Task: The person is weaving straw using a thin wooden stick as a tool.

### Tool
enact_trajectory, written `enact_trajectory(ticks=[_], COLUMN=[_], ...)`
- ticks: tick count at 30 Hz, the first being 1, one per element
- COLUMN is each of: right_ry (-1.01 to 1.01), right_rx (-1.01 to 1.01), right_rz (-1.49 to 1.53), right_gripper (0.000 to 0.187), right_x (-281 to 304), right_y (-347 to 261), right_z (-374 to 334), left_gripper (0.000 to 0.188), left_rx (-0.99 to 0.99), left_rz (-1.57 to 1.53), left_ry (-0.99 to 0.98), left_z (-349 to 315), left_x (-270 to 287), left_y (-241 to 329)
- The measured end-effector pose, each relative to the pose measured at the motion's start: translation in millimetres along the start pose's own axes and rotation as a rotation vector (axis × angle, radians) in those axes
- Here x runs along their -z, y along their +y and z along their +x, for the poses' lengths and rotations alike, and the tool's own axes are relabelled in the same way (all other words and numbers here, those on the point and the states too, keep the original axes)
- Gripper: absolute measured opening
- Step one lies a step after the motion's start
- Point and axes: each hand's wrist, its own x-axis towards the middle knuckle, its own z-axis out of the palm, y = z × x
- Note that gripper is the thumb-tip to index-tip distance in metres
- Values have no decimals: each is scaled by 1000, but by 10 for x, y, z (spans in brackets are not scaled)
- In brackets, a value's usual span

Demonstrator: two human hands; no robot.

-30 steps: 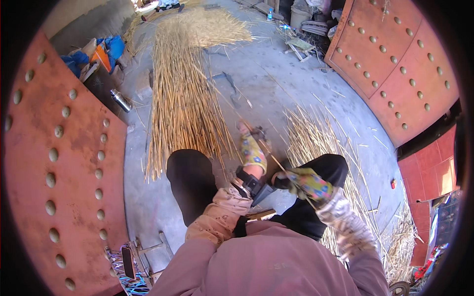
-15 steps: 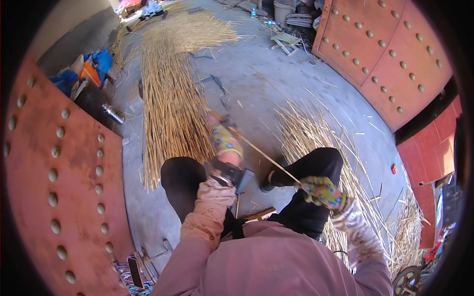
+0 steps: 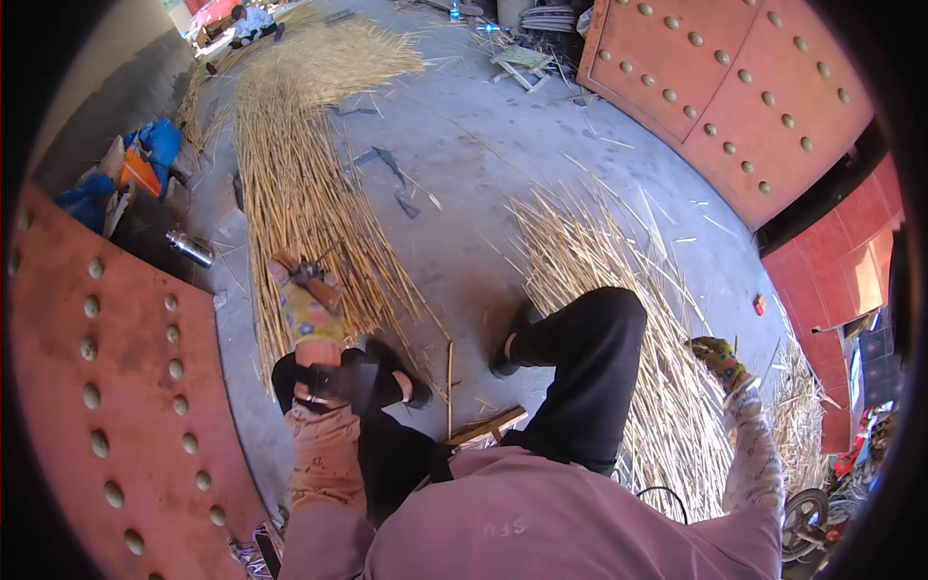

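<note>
My left hand (image 3: 311, 314), in a flowered yellow-green glove, is over the near part of a long bundle of tan reed stalks (image 3: 290, 164). Its fingers are closed around a small brown and dark object (image 3: 314, 280), too blurred to name. Out to the right, my right hand (image 3: 718, 360) wears a matching glove and hovers by the edge of a paler heap of stalks (image 3: 619, 280). Its fingers stretch leftward, with no stalk visible in them. A single reed stalk (image 3: 449, 387) stands out between my legs.
Studded red door panels rise at left (image 3: 135, 387) and right (image 3: 715, 97). A metal flask (image 3: 189, 248) lies near blue and orange bags (image 3: 145, 164). Beyond are a small folding stool (image 3: 522, 66) and a person (image 3: 253, 24). A spoked wheel (image 3: 804, 525) sits lower right.
A stalk was stretched between my hands; it no longer is. My left hand has moved left over the reed bundle, and my right hand has swung out to the right. The view has shifted.
</note>
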Motion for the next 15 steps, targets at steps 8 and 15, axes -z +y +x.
enact_trajectory(ticks=[8, 15], right_ry=[-33, 67], right_rx=[260, 288], right_rz=[-277, -909], right_gripper=[24, 22], right_x=[-657, -1938], right_y=[-1249, -1090], right_z=[2372, 4833], left_gripper=[28, 28], left_rx=[298, 540], left_rz=[106, 92], left_ry=[14, 205], left_z=[67, 256], left_x=[-132, -369], left_y=[-147, -456])
